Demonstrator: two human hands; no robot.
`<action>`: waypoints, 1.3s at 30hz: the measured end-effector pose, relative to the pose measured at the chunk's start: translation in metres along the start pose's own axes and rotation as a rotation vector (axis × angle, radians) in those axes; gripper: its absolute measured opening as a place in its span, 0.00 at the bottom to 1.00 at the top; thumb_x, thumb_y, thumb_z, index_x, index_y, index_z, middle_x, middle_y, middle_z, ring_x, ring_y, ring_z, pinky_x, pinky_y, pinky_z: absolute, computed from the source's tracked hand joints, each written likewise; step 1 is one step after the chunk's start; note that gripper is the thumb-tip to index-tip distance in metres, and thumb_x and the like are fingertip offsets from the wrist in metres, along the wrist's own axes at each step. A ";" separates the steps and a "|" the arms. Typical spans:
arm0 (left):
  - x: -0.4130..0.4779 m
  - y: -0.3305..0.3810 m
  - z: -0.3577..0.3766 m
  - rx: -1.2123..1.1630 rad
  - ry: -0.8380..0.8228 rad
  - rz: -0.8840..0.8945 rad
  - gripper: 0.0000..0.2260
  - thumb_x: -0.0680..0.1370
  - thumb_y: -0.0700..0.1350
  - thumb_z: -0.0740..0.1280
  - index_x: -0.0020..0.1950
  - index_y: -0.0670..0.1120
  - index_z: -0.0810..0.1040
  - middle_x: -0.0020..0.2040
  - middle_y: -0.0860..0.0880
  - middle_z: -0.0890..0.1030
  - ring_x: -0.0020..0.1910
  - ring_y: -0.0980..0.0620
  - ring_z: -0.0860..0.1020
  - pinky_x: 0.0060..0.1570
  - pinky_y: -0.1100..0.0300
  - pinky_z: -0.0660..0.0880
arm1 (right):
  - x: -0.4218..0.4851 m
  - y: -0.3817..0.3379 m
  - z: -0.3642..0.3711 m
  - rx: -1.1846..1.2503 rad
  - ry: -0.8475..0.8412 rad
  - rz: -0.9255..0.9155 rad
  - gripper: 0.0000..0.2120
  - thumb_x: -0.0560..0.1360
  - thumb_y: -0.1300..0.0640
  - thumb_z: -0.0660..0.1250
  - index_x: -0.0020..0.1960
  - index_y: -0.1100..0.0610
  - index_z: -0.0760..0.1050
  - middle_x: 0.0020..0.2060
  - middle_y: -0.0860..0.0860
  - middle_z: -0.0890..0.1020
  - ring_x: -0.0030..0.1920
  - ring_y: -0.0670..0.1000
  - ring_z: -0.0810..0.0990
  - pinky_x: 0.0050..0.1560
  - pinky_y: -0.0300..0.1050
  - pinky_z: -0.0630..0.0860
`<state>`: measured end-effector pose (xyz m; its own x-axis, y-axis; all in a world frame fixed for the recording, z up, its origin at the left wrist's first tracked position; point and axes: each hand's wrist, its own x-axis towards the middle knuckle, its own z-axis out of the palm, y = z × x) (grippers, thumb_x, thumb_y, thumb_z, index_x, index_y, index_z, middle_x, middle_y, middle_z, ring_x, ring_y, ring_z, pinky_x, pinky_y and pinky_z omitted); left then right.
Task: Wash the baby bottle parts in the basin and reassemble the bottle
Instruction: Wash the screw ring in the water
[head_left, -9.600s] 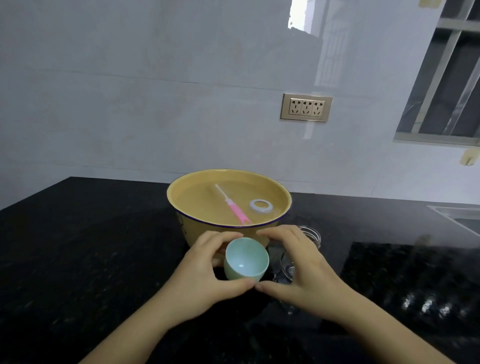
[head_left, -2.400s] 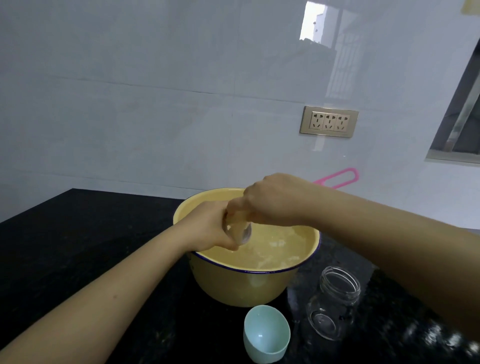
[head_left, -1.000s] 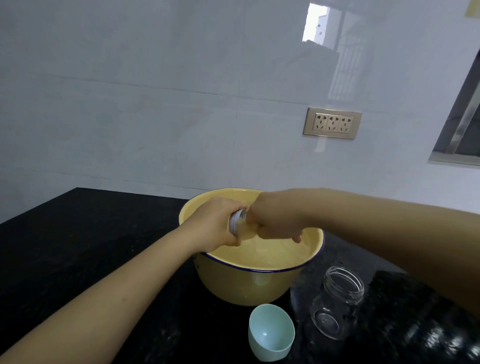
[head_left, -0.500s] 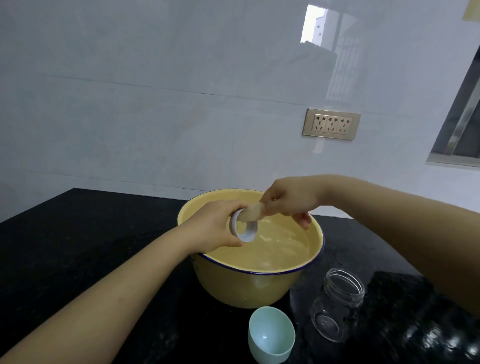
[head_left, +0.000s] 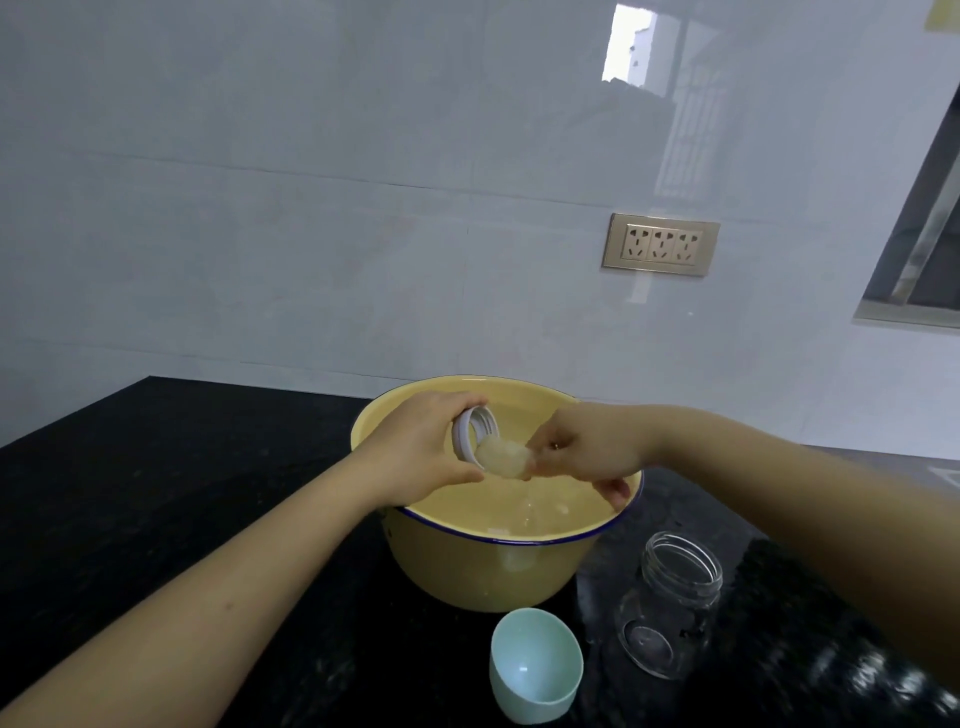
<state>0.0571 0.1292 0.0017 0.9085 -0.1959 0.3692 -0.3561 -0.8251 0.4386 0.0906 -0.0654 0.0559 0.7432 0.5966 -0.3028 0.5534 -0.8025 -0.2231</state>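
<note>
Over the basin (head_left: 498, 540), gripping the white ring (head_left: 470, 434) in the left hand (head_left: 415, 452), pinching the teat (head_left: 501, 457) in right hand (head_left: 587, 447) fingers (head_left: 540, 458) at the ring's opening, probably for refitting; bottle (head_left: 670, 613) and cap (head_left: 535, 665) parked on the surface (head_left: 156, 493) alongside.

Held both arms stretched forward; gripped white ring (head_left: 461, 441) in left hand (head_left: 415, 452), pinched teat (head_left: 501, 458) with right hand (head_left: 592, 447).

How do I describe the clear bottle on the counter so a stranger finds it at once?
Find the yellow basin on the black counter. Just in front of it are two things. The bottle is the right-hand one: transparent, with a threaded open mouth, unlike the opaque pale green cap beside it.
</note>
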 end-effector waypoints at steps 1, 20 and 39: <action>0.001 -0.001 0.001 0.010 -0.008 -0.012 0.33 0.70 0.49 0.74 0.73 0.51 0.65 0.69 0.55 0.71 0.67 0.56 0.69 0.62 0.65 0.65 | -0.002 -0.001 0.002 -0.037 0.009 -0.014 0.12 0.80 0.53 0.54 0.53 0.55 0.75 0.16 0.45 0.69 0.20 0.48 0.75 0.44 0.46 0.78; 0.012 -0.004 0.000 -0.151 -0.021 -0.143 0.10 0.75 0.51 0.69 0.33 0.55 0.78 0.30 0.55 0.72 0.32 0.59 0.69 0.33 0.65 0.61 | -0.008 0.023 0.016 -0.425 0.315 0.040 0.22 0.78 0.37 0.50 0.54 0.48 0.77 0.45 0.47 0.81 0.50 0.51 0.78 0.49 0.46 0.75; 0.027 -0.001 0.010 -0.522 -0.127 -0.560 0.10 0.77 0.45 0.68 0.45 0.37 0.81 0.37 0.45 0.79 0.33 0.52 0.78 0.38 0.63 0.80 | 0.019 0.006 0.033 -0.435 0.139 0.090 0.26 0.77 0.60 0.56 0.74 0.46 0.61 0.69 0.50 0.70 0.66 0.54 0.71 0.59 0.46 0.70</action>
<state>0.0836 0.1195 0.0034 0.9904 0.0914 -0.1040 0.1350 -0.4684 0.8732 0.0952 -0.0589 0.0189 0.8223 0.5432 -0.1696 0.5688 -0.7935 0.2166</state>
